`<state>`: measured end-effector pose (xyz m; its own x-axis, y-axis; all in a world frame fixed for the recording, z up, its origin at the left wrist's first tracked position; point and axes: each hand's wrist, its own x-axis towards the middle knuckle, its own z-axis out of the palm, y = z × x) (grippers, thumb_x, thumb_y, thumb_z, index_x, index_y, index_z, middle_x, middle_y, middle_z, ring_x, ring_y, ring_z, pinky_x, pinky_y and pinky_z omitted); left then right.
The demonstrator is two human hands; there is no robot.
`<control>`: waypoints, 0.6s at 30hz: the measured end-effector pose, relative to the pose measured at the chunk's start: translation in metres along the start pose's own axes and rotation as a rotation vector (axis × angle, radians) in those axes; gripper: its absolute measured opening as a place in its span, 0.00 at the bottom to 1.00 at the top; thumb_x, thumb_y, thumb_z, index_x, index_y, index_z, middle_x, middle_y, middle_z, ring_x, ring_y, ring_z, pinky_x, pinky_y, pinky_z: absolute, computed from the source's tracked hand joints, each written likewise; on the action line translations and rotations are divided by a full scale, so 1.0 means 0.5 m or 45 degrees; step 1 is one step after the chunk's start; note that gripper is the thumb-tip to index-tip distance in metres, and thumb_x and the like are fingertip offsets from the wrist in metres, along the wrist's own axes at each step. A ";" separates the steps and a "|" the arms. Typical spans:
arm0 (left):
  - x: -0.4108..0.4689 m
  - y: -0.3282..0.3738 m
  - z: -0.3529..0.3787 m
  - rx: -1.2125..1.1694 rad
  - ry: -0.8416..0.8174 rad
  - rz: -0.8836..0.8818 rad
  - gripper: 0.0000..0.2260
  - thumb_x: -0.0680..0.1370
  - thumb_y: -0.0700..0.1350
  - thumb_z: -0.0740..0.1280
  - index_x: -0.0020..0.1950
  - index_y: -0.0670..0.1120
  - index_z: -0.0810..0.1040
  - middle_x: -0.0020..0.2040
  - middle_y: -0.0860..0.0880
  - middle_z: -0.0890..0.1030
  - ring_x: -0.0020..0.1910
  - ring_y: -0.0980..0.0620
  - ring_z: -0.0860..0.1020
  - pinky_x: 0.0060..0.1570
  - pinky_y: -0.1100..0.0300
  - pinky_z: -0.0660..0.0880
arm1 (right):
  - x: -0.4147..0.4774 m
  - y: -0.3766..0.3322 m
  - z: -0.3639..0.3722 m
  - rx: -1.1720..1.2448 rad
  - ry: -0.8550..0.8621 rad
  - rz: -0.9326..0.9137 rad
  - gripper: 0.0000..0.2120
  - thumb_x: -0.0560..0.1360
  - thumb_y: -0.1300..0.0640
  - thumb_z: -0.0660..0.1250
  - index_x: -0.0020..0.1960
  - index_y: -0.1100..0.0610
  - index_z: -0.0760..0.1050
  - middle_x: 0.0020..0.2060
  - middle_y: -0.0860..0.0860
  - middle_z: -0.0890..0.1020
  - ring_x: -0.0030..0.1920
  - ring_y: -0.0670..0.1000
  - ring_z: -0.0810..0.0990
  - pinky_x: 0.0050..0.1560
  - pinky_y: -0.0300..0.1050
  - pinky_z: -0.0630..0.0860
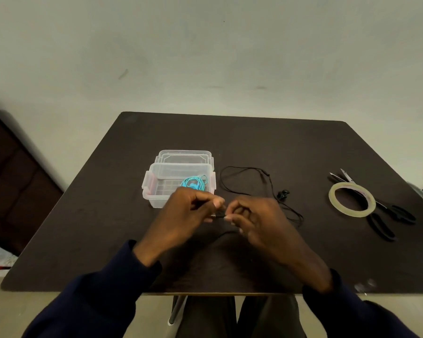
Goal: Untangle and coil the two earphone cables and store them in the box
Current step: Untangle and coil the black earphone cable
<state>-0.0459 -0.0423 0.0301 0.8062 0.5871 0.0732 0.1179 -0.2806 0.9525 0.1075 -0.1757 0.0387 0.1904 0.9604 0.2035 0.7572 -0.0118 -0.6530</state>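
Setting: plain indoor room, a home or a simple study space; cannot tell which. Evidence: small dark table (254, 142) with rounded corners, its far edge set against a bare pale wall (205, 57) carrying a few scuff marks (123, 73). Dark wooden panelled piece (15, 179), door or cabinet, stands off the table's left edge. Pale floor (15, 301) shows below the near edge. Household stationery near the right edge: clear tape roll (357, 214) lying over black-handled scissors (388, 209). Clear plastic storage box (156, 201) near the table's middle.

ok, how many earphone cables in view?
2. Blue cable coiled in the clear box; black cable loose on the table beside it, pinched by left hand and right hand.
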 end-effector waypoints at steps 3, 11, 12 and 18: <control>0.001 0.020 0.018 -0.123 -0.148 -0.085 0.12 0.78 0.48 0.67 0.51 0.42 0.85 0.43 0.44 0.87 0.39 0.49 0.86 0.42 0.59 0.83 | 0.017 0.004 -0.030 -0.010 0.117 -0.166 0.05 0.75 0.63 0.72 0.49 0.56 0.83 0.43 0.45 0.82 0.44 0.44 0.82 0.45 0.41 0.80; 0.011 0.066 -0.011 -0.785 -0.358 -0.311 0.10 0.76 0.44 0.66 0.49 0.40 0.85 0.46 0.37 0.85 0.44 0.42 0.86 0.43 0.57 0.84 | 0.032 0.019 -0.122 0.311 0.169 -0.092 0.05 0.74 0.62 0.74 0.49 0.57 0.84 0.42 0.49 0.86 0.43 0.48 0.85 0.45 0.44 0.82; 0.013 0.069 -0.018 -0.844 -0.406 -0.325 0.11 0.77 0.43 0.65 0.51 0.39 0.84 0.50 0.35 0.85 0.49 0.39 0.86 0.48 0.54 0.84 | 0.034 0.022 -0.132 0.301 0.189 -0.114 0.04 0.74 0.62 0.74 0.49 0.58 0.85 0.41 0.48 0.86 0.43 0.47 0.85 0.44 0.40 0.80; 0.035 0.092 -0.010 -0.773 -0.651 -0.282 0.22 0.86 0.48 0.54 0.69 0.32 0.73 0.64 0.32 0.78 0.65 0.33 0.77 0.68 0.42 0.73 | 0.063 0.008 -0.138 0.218 0.177 -0.295 0.06 0.75 0.62 0.73 0.50 0.59 0.86 0.42 0.50 0.86 0.43 0.51 0.85 0.43 0.44 0.80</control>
<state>-0.0293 -0.0409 0.0768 0.9828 0.1214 -0.1393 0.0895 0.3467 0.9337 0.1596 -0.1647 0.0927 0.1173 0.8847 0.4512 0.6763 0.2615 -0.6886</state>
